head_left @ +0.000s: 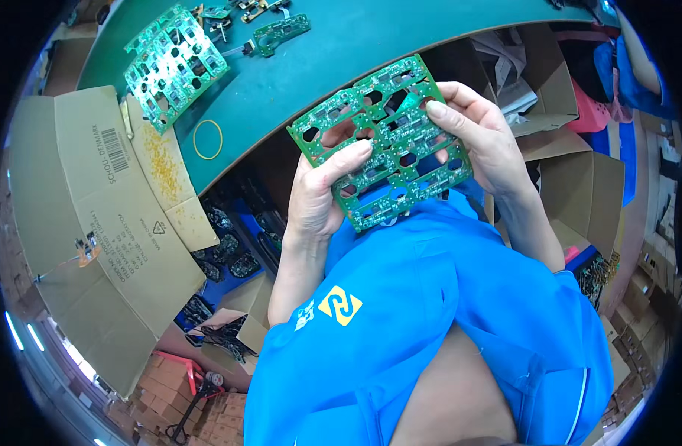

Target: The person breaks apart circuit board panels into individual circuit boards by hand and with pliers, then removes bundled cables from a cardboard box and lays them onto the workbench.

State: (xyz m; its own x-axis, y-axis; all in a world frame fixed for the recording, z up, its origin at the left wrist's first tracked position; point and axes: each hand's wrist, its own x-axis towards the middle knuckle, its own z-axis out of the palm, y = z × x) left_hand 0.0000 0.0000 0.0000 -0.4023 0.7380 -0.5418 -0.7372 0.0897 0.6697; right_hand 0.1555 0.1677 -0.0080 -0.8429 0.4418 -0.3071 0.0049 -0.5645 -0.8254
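Between my two hands I hold a green circuit board panel [389,160], tilted, with several rows of small boards and hexagonal cut-outs. My left hand [319,189] grips its left edge, thumb on the face and fingers behind. At the upper right edge, my right hand [486,137] pinches the panel the same way, its thumb lying on top. The fingers under the panel show only through the cut-outs. A stack of similar circuit board panels [176,63] lies on the green table at the far left. Beside it is a smaller circuit board [281,31] with a cable.
The green table [281,89] curves across the far side, with a yellow rubber band [208,140] on it. Cardboard flaps [96,186] rise at the left, scattered with yellow bits. Black parts fill a box [226,253] below. Open cartons [579,186] stand at the right.
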